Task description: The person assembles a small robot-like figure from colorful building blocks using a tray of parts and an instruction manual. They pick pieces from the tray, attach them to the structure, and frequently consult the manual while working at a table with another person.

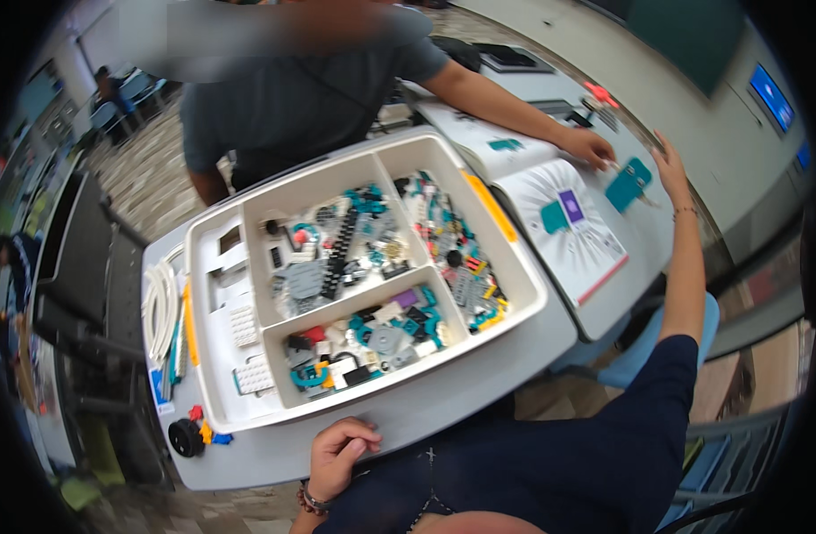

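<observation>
My left hand (pixel 343 449) is curled at the near edge of the table, in front of the tray, with its thumb over the bent fingers. Nothing shows in it. My right hand (pixel 670 167) is stretched out at the far right, its fingers extended and apart. It is nearest to a flat teal piece with holes (pixel 629 184), beside an open booklet (pixel 564 227). A large white sorting tray (pixel 385 287), split into compartments, holds many building bricks. A long black beam (pixel 340 252) and grey plates (pixel 305 279) lie in its middle compartment.
Across the table stands a person in a grey shirt (pixel 283 107), whose hand (pixel 590 148) reaches toward the teal piece. White tubes (pixel 161 307) lie left of the tray. A black wheel (pixel 186 437) and small coloured pieces (pixel 208 432) sit at the near left corner.
</observation>
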Demonstrator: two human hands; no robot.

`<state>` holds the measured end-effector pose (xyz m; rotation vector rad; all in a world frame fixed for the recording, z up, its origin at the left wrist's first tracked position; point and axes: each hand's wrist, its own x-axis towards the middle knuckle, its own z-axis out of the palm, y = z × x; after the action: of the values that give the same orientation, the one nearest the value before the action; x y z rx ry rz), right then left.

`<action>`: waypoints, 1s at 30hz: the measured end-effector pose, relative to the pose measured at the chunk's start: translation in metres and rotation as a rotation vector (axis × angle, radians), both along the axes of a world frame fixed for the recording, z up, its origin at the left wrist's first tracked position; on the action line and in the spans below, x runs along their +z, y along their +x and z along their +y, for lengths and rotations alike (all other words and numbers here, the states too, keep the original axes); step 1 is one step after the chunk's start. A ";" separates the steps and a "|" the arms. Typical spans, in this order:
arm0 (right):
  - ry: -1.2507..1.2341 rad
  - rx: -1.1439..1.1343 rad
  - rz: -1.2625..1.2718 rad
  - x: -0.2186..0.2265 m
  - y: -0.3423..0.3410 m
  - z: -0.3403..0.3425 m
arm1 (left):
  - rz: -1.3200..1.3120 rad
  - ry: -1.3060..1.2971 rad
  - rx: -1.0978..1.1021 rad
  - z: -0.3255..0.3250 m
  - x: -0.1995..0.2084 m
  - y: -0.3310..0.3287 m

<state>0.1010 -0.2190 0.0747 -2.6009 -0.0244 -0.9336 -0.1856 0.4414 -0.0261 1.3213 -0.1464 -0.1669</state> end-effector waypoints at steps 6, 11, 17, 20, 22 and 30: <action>0.144 -0.054 0.189 -0.016 0.029 -0.005 | 0.056 -0.098 -0.055 0.006 -0.002 -0.003; 0.305 -0.051 0.190 -0.023 0.046 -0.016 | 0.059 -0.072 -0.071 0.006 0.000 -0.003; 0.289 -0.125 0.215 -0.023 0.047 -0.045 | 0.050 -0.064 -0.089 0.007 -0.004 -0.003; 0.321 -0.096 0.253 -0.018 0.043 -0.049 | 0.048 -0.080 -0.097 0.007 -0.005 -0.001; 0.346 -0.050 0.185 -0.028 0.044 -0.022 | 0.061 -0.067 -0.074 0.007 -0.002 -0.004; 0.558 0.128 0.157 -0.030 -0.014 -0.050 | 0.092 -0.041 -0.023 0.003 0.000 0.001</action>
<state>0.0869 -0.2686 0.0444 -2.1149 0.0962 -0.5833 -0.1842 0.4447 -0.0257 1.2685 -0.0867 -0.2432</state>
